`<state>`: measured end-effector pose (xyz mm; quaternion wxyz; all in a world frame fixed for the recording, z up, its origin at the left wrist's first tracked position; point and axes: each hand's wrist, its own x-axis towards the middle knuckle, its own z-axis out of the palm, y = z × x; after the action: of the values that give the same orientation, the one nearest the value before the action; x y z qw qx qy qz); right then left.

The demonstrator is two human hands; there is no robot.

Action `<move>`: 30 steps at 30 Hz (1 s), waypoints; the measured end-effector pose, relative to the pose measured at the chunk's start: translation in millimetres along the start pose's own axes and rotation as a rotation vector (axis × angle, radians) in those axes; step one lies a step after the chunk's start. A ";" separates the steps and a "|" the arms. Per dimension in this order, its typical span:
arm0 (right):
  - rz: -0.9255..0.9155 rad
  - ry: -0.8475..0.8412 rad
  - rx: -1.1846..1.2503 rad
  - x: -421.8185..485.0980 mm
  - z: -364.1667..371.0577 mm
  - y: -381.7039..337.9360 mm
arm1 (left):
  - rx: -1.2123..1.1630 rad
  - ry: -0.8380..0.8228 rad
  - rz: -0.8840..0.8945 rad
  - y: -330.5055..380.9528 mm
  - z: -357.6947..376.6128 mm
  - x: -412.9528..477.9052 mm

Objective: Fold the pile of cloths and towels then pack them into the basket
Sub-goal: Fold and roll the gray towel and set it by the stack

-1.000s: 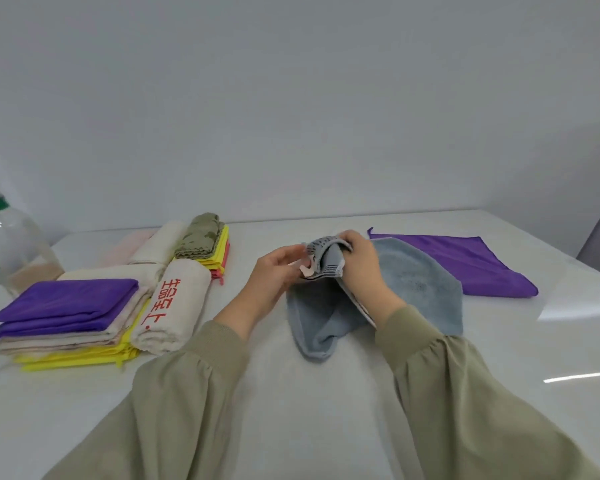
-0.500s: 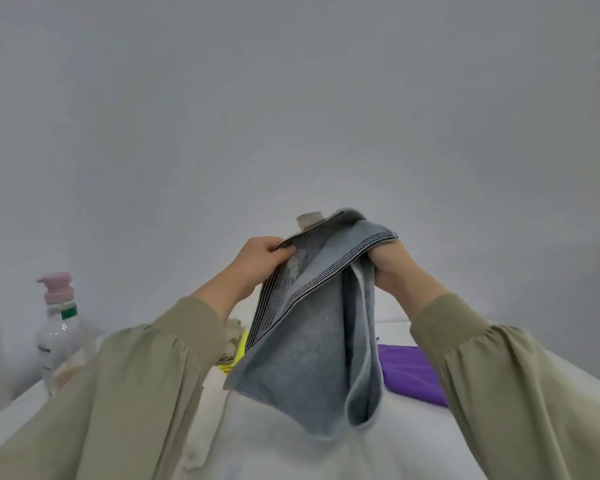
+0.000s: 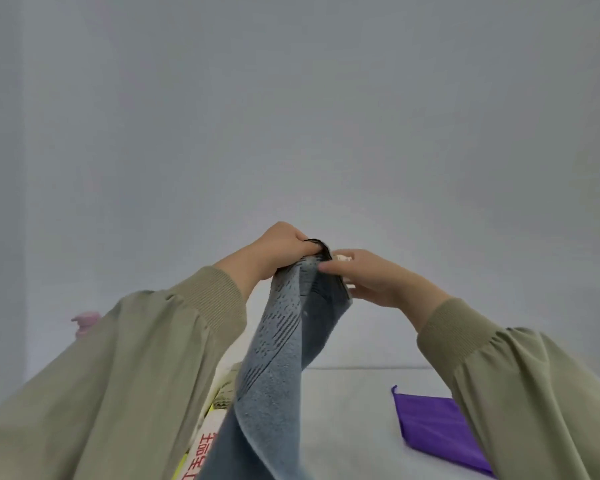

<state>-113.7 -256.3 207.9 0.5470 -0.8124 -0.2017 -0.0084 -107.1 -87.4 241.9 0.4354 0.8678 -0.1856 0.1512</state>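
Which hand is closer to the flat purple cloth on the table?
Right. The right hand is raised above the flat purple cloth, on its side of the scene; the left hand is further left, with the hanging grey-blue towel they both hold between.

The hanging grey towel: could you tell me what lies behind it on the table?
Behind the grey towel peek folded cloths: an olive one and a cream one with red print. The rest of that stack is covered.

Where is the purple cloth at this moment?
In the head view the purple cloth lies flat on the table at lower right, partly hidden by the right sleeve, right of the hanging grey towel.
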 end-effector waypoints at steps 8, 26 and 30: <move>-0.153 0.667 -0.384 19.5 -4.2 -11.0 | 0.457 -0.115 0.026 -0.2 -24.5 -1.5; 0.058 1.057 -0.034 -0.7 -58.0 5.4 | -0.276 0.592 -0.286 -47.6 -48.1 9.7; -0.065 1.027 -0.056 2.7 -47.5 -15.8 | -0.299 0.602 -0.181 -30.9 -41.5 8.3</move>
<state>-106.8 -292.8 241.6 0.5532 -0.7110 0.0679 -0.4287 -89.9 -38.2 247.6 0.6047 0.7238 0.0086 0.3322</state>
